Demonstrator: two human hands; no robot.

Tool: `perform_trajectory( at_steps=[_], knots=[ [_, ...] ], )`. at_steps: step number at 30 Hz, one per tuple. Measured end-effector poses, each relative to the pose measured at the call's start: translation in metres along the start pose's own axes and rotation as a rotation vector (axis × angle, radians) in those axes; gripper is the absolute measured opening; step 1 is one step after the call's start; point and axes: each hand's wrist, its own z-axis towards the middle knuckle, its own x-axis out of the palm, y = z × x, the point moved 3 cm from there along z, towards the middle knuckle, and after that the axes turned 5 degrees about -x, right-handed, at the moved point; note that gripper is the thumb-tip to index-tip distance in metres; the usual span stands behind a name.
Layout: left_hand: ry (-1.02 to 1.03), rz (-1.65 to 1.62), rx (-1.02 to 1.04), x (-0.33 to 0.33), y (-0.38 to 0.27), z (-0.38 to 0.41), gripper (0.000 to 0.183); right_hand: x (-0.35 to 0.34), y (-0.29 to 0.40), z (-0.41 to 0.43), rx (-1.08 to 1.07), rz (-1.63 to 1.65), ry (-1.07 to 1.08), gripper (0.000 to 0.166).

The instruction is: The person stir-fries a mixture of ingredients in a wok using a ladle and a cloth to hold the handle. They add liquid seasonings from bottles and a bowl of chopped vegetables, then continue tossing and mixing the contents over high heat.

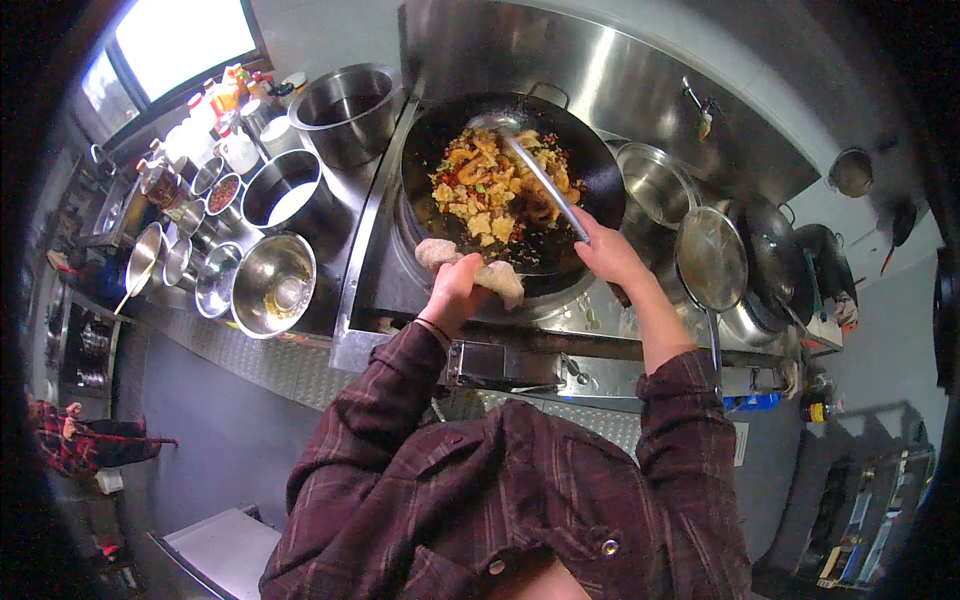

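In the head view, a large black wok sits on a stainless steel range and holds a fried mixture of browned pieces, pale chunks and red and green bits. My left hand grips a folded, light-coloured cloth at the wok's near rim; any wok handle under it is hidden. A long metal ladle slants across the wok, with its handle in my right hand and its bowl in the upper part of the food.
Steel bowls, a deep pot and bottles crowd the left counter. Right of the wok are a steel pot, a strainer and more woks. A person in red plaid is at the far left.
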Motion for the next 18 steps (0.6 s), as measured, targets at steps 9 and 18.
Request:
perform_trajectory(
  at_steps=[9, 18],
  knots=[
    [-0.082, -0.345, -0.281, 0.002, -0.005, 0.000, 0.017, -0.065, 0.018, -0.110, 0.126, -0.612, 0.263, 0.064],
    [-0.074, -0.315, -0.095, 0.012, 0.006, 0.002, 0.016, -0.019, -0.022, -0.156, 0.135, -0.109, -0.198, 0.066]
  ],
)
